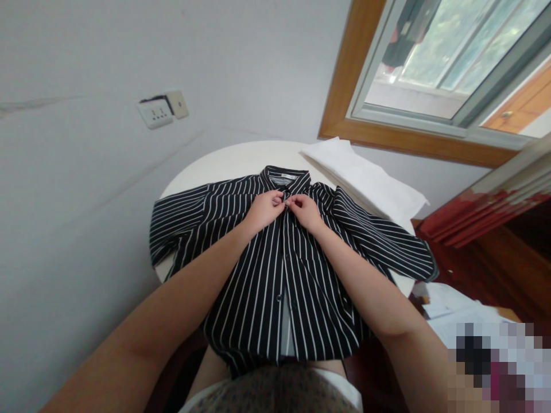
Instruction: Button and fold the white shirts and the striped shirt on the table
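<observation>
A black shirt with white stripes (258, 275) lies front up across a round table, its collar at the far side and its hem hanging over the near edge. Just below the collar, my left hand (266, 209) and my right hand (305, 211) meet at the front placket. Both hands pinch the placket edges with thumb and fingertips; whether a button sits between them is hidden. Lower down, the front hangs apart, with a button (279, 297) showing on one edge. The sleeves spread out to either side.
The white round table (202, 166) stands against a wall with a socket (155, 113). White folded sheets (365, 178) lie at its back right, below a wood-framed window (413, 146). Papers (456, 310) and a red-and-white curtain (486, 201) are at the right.
</observation>
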`<act>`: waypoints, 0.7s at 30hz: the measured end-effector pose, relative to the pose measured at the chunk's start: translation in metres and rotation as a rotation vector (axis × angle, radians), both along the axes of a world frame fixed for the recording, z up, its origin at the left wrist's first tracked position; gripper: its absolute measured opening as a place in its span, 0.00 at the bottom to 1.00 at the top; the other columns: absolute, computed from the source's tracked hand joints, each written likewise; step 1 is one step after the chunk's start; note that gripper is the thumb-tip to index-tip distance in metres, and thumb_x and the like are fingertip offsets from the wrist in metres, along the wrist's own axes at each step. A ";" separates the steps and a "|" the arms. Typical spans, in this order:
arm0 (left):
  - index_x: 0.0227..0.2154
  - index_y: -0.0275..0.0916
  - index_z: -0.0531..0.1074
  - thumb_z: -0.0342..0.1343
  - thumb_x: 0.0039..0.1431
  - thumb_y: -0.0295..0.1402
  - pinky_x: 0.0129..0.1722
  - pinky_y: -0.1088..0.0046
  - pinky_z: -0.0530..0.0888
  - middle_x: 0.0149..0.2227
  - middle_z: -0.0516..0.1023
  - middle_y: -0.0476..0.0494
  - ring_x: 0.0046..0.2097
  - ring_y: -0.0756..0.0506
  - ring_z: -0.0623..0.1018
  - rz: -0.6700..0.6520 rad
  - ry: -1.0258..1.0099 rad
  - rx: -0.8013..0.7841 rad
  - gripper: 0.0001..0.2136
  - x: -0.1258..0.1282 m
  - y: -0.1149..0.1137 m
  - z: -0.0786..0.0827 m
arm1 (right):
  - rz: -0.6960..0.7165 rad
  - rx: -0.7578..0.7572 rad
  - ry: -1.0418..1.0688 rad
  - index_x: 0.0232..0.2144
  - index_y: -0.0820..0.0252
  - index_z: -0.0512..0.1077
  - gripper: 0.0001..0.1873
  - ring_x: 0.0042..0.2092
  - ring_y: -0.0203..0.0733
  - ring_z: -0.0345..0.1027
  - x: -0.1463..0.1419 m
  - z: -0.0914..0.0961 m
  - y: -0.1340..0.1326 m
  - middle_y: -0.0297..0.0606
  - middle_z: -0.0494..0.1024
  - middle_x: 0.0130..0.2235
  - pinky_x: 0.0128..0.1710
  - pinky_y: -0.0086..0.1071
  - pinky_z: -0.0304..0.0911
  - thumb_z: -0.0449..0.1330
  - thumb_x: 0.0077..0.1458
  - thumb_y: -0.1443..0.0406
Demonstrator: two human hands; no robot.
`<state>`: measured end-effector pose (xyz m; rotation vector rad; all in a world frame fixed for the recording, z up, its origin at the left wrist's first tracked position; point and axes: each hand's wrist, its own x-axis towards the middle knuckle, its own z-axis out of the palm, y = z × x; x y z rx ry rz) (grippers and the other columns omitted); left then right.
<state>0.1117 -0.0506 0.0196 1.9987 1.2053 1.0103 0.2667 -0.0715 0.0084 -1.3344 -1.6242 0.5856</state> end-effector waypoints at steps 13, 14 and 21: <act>0.46 0.36 0.73 0.54 0.53 0.25 0.42 0.72 0.73 0.34 0.76 0.45 0.35 0.49 0.75 -0.005 0.126 0.182 0.16 -0.001 0.002 -0.005 | 0.041 -0.015 0.054 0.28 0.60 0.75 0.10 0.31 0.37 0.68 0.004 -0.009 0.007 0.34 0.75 0.28 0.35 0.30 0.63 0.56 0.56 0.63; 0.46 0.36 0.72 0.54 0.53 0.25 0.42 0.73 0.73 0.34 0.76 0.45 0.36 0.50 0.75 -0.005 0.125 0.185 0.16 -0.001 0.002 -0.005 | 0.045 -0.022 0.068 0.29 0.60 0.75 0.10 0.31 0.37 0.68 0.004 -0.010 0.007 0.34 0.76 0.28 0.35 0.31 0.63 0.56 0.56 0.63; 0.46 0.35 0.72 0.54 0.52 0.24 0.42 0.72 0.73 0.36 0.76 0.44 0.36 0.49 0.75 -0.012 0.124 0.205 0.17 -0.001 0.003 -0.006 | 0.071 -0.050 0.146 0.29 0.61 0.75 0.08 0.30 0.35 0.66 0.003 -0.004 0.001 0.33 0.76 0.28 0.35 0.29 0.63 0.58 0.53 0.63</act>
